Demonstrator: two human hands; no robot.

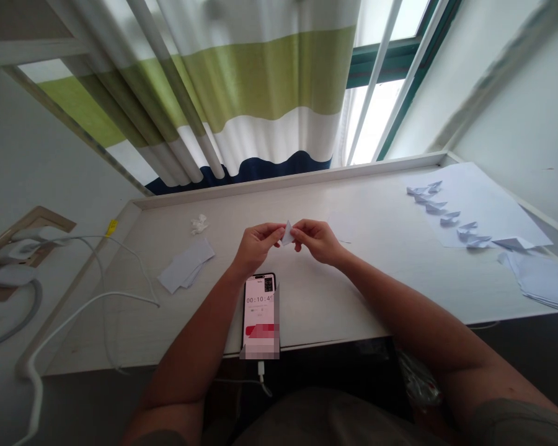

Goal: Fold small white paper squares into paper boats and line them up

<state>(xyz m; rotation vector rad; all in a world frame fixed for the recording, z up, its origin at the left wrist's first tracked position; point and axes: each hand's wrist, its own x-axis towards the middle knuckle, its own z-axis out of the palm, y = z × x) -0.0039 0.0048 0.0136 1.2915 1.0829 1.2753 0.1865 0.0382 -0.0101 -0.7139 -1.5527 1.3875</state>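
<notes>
A small folded piece of white paper (287, 233) with a pointed top is held up over the middle of the desk. My left hand (259, 246) pinches its left side between thumb and fingers. On the other side, my right hand (317, 238) grips it the same way. Just beyond my right hand a flat sheet of paper (340, 227) lies on the desk, partly hidden by the hand. Below my left wrist rests a phone (260, 310) with a timer on its screen, its lower part pixelated.
Several folded paper pieces (450, 218) stand in a row at the right, partly on a large white sheet (483, 192). Paper slips (186, 266) and a crumpled paper (198, 224) lie at the left. White cables (97, 302) cross the left edge. Stacked paper (546, 282) sits far right.
</notes>
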